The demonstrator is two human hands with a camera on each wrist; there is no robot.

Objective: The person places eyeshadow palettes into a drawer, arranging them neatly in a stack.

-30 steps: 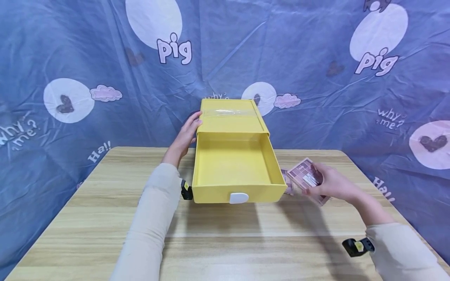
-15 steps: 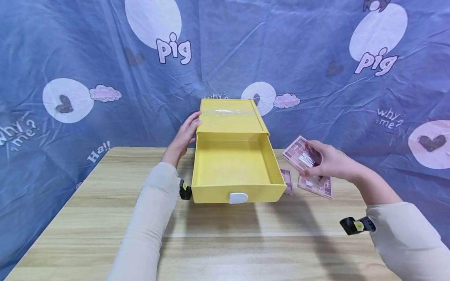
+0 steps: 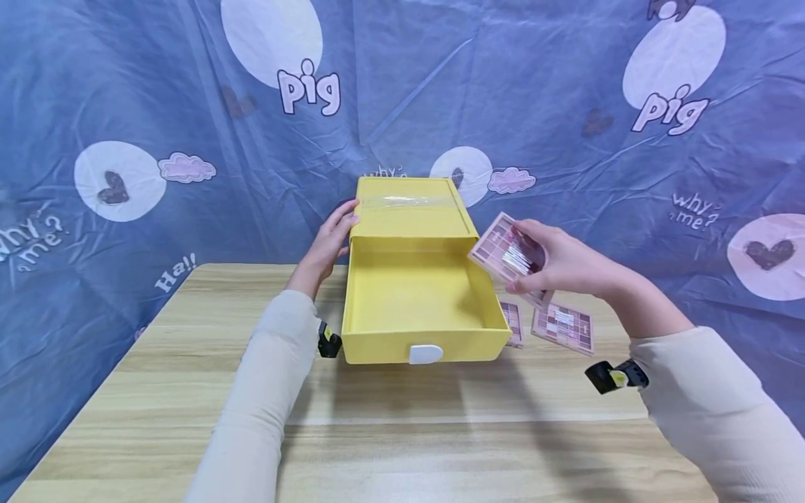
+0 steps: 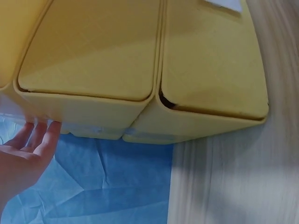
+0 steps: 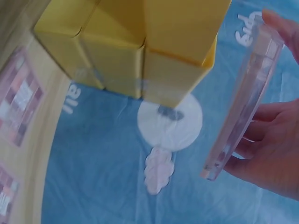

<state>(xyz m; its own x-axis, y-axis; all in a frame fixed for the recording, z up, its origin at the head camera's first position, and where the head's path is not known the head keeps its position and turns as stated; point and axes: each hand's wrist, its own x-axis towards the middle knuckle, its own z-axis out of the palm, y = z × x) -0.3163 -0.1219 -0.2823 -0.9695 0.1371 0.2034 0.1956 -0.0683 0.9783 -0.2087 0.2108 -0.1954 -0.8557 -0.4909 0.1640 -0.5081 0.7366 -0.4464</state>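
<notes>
A yellow drawer unit [image 3: 409, 209] stands at the back of the table, its top drawer [image 3: 418, 286] pulled out and bare inside. My left hand [image 3: 327, 244] rests against the unit's left side; in the left wrist view its fingertips [image 4: 51, 133] touch the yellow side wall with fingers fairly straight. In my right hand [image 3: 560, 258], gripped between thumb and fingers, is a pink eyeshadow palette [image 3: 503, 251], tilted beside the drawer's right rim. Edge-on in the right wrist view, the same palette [image 5: 247, 98] shows a clear lid.
Two more pink palettes lie on the table to the right: one fully visible palette [image 3: 562, 328] and another palette [image 3: 512, 323] partly hidden by the drawer. A white handle [image 3: 426, 354] sits on the drawer front. Behind hangs a blue printed cloth [image 3: 251, 175].
My right hand has lifted the palette off the table and carried it up and left to the drawer's right edge, uncovering another palette beneath. My left hand stays in place.
</notes>
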